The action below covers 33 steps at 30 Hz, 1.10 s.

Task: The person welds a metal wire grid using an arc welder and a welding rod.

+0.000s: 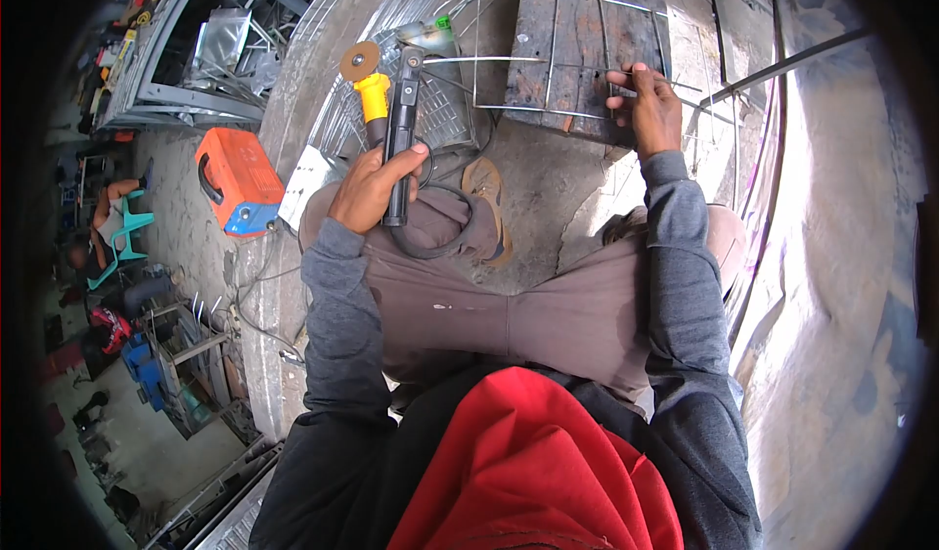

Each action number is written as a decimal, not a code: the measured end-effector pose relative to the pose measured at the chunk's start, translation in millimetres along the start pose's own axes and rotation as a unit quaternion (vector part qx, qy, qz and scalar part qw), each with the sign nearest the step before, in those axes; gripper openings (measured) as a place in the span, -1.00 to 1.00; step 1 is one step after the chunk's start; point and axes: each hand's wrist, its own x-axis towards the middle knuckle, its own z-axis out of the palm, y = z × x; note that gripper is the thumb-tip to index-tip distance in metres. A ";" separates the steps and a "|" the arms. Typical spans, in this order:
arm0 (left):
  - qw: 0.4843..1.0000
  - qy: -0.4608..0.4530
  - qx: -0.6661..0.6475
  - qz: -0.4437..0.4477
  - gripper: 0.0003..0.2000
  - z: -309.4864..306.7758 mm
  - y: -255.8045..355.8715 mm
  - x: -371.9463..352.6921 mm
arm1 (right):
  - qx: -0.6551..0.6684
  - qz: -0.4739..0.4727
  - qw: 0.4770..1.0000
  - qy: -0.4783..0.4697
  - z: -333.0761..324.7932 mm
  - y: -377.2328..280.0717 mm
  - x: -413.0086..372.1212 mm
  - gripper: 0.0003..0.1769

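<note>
My left hand is wrapped round a black welding electrode holder, raised above my left knee. From its head a thin pale welding rod points right, toward a wire frame of thin metal rods. That frame lies over a dark, scorched wooden block. At the block's right end my right hand has its fingers curled round a wire of the frame. Just left of the electrode holder rests a yellow angle grinder with a brown disc. A black cable loops beneath my left hand.
An orange and blue machine stands on the floor at left. Behind the grinder lie bundled metal wires, beside a metal rack of scrap. Farther left, a person sits on a green chair. A dark metal bar slants at right.
</note>
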 end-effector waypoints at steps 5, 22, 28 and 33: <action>1.000 -0.001 0.005 -0.001 -0.58 -1.7 -2.3 1.2 | 0.001 0.009 1.000 -0.001 -0.3 -1.8 -1.5 -0.64; 1.000 -0.003 -0.015 -0.004 -0.59 -1.3 -3.3 1.0 | 0.001 0.008 1.000 0.001 -1.1 0.0 -0.7 -0.62; 1.000 -0.005 -0.016 -0.003 -0.59 0.3 0.8 -0.5 | 0.005 0.014 1.000 -0.001 -0.7 -4.1 -3.4 -0.62; 1.000 -0.009 -0.018 -0.005 -0.59 0.3 0.8 -1.4 | -0.001 0.009 1.000 0.002 -2.4 -1.2 -1.8 -0.61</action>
